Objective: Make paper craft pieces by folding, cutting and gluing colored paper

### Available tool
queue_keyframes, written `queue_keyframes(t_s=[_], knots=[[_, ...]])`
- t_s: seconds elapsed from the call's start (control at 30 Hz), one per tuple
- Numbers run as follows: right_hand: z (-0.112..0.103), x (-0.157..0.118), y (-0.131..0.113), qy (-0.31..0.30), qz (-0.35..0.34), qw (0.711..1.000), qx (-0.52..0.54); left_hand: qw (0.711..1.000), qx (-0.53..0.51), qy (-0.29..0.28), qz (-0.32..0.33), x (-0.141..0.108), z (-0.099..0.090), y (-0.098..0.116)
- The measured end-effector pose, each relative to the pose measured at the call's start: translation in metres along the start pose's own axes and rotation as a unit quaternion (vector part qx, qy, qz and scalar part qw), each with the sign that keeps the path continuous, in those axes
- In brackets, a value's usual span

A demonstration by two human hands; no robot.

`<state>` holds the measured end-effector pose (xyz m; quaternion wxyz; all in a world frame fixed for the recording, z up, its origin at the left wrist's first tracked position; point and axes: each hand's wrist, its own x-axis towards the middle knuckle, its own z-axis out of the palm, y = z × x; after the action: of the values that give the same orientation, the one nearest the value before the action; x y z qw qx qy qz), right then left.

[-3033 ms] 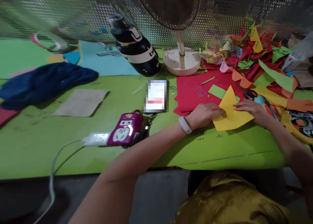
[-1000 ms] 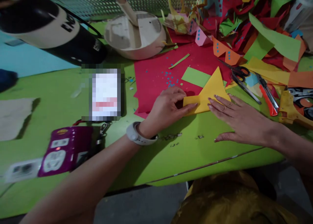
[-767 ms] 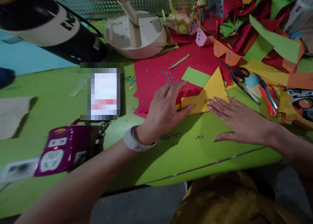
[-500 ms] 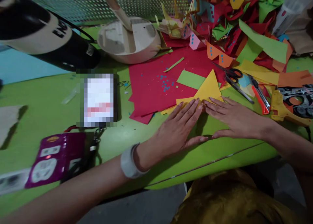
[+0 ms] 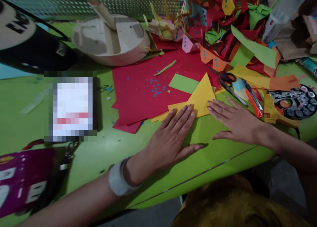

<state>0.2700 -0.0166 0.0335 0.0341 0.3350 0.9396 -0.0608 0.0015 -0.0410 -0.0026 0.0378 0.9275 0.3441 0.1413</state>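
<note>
A folded yellow paper [image 5: 201, 96], pointed at the top, lies on the green table partly over red paper [image 5: 138, 95]. My left hand [image 5: 170, 134] rests flat with its fingertips on the yellow paper's lower left part, thumb stretched out to the right. My right hand [image 5: 230, 119] lies with fingers extended at the paper's lower right edge. Neither hand grips anything. A light green paper rectangle [image 5: 184, 83] sits just behind the yellow piece, and small blue paper dots [image 5: 156, 87] are scattered on the red paper.
Scissors [image 5: 229, 81], an orange box cutter [image 5: 254, 100] and a yellow glue gun [image 5: 274, 110] lie at the right. Behind are a bowl [image 5: 111, 42] and a heap of coloured paper cutouts [image 5: 210, 22]. A dark bottle [image 5: 32, 45] and a purple pouch [image 5: 27, 177] are at left.
My hands have moved apart along the yellow paper's lower edge, showing more of it between them. The view has shifted to the right.
</note>
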Motion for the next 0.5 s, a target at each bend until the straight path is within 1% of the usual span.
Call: queue_keyframes(t_s=[0.13, 0.4, 0.5], knots=[[0.0086, -0.0001, 0.0055, 0.014, -0.002, 1.0, 0.016, 1.0, -0.005, -0.012, -0.005, -0.0004, -0.0017, 0.0005], [0.0065, 0.0011, 0.0022, 0.025, 0.002, 0.999, 0.034, 1.0, -0.008, -0.027, -0.011, -0.001, -0.0039, 0.0008], [0.0053, 0.0005, -0.0019, 0.045, 0.003, 0.999, 0.025, 1.0, -0.005, -0.029, -0.008, -0.0012, -0.0041, 0.0004]])
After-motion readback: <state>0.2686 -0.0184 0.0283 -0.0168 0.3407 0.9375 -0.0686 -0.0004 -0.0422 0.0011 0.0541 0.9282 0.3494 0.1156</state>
